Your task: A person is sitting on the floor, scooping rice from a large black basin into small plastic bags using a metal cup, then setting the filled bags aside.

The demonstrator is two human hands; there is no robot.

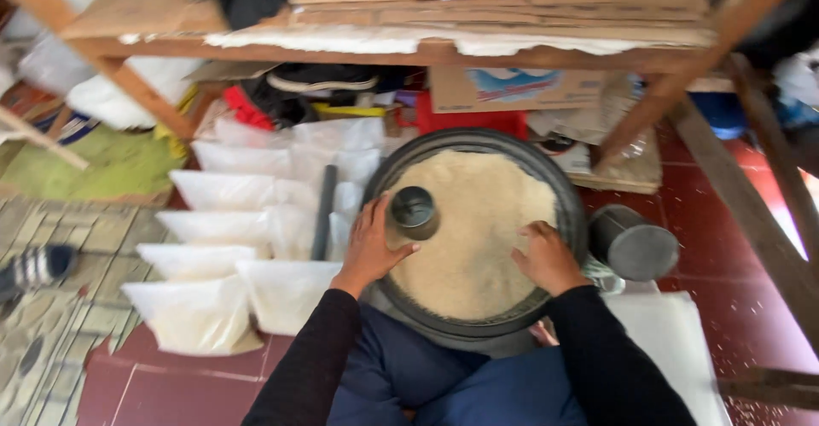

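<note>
Black basin (pixel 478 140) rim hems both hands (pixel 371 251), can (pixel 415 213) gripped left.

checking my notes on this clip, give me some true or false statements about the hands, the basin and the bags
1. The left hand holds a small metal can over the grain. True.
2. The round basin is filled with dark liquid. False: it holds pale grain.
3. The right hand rests on the grain. True.
4. The filled clear bags lie to the person's right of the basin. False: they lie on the left side.
5. A second dark can lies on its side by the basin's right. True.
6. The right hand holds a bag. False: it holds no bag.
</note>
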